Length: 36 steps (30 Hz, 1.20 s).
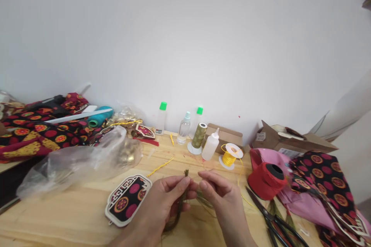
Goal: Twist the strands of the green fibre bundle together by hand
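Observation:
My left hand [168,198] is closed round an olive-green thread tassel [186,172]. The tassel's short tied end pokes up above the thumb, and its strands hang down below the palm. Close on the right, my right hand [222,198] has thumb and fingertips pinched together on what looks like a fine thread, too thin to follow clearly. Loose olive strands [205,200] lie beneath its fingers. Left of my left hand, a framed fabric pendant [127,200] with a yellow cord [160,166] rests on the wooden table [72,216].
Black scissors [268,216] and a red thread cone [266,180] lie to the right. Behind the hands stand a yellow cord spool [228,158], an olive thread spool [199,136] and a white squeeze bottle [210,146]. A plastic bag [72,166] and patterned fabric [52,131] cover the left.

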Motion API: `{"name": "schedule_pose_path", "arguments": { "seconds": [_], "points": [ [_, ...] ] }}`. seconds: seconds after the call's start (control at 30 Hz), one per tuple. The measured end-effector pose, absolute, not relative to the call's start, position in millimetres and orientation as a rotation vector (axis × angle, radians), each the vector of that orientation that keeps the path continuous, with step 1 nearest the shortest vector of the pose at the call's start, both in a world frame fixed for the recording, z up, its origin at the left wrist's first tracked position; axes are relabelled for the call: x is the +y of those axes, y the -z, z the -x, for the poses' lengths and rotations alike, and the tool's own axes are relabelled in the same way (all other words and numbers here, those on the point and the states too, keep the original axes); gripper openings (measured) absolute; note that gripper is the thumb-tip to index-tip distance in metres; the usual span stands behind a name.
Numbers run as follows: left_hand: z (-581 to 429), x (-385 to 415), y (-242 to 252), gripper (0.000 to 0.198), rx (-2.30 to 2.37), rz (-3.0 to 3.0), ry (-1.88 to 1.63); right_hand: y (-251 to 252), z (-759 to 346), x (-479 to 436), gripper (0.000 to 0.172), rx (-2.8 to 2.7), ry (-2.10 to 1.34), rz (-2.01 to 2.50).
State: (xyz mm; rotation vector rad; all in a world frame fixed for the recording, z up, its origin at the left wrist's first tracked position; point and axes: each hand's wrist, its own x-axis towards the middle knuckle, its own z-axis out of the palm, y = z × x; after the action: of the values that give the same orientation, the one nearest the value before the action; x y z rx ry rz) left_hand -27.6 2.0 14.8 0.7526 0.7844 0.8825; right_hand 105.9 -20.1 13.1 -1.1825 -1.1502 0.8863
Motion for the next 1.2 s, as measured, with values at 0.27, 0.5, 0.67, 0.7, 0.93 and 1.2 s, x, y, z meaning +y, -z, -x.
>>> {"name": "schedule_pose_path", "arguments": {
  "seconds": [0.27,0.5,0.67,0.7,0.93,1.2],
  "points": [
    [31,3,-16,0.023,0.803,-0.856,-0.884,-19,-109,-24,0.009,-1.171,-0.893,1.114],
    [38,10,-16,0.025,0.803,-0.919,-0.933,-29,-111,-28,0.011,-1.486,-1.014,1.104],
    [31,9,-11,0.021,0.582,-0.969,-0.897,-21,-108,-24,0.009,-1.6,-0.621,1.229],
    [30,8,-11,0.021,0.571,-0.965,-0.893,-19,-108,-23,0.009,-1.613,-0.556,1.227],
    [31,2,-10,0.026,0.672,-0.968,-0.833,-17,-109,-24,0.007,-1.63,-0.393,1.218],
    [27,1,-13,0.024,0.665,-0.872,-0.8,-17,-111,-19,0.005,-1.364,-0.792,1.191]
  ]
}}
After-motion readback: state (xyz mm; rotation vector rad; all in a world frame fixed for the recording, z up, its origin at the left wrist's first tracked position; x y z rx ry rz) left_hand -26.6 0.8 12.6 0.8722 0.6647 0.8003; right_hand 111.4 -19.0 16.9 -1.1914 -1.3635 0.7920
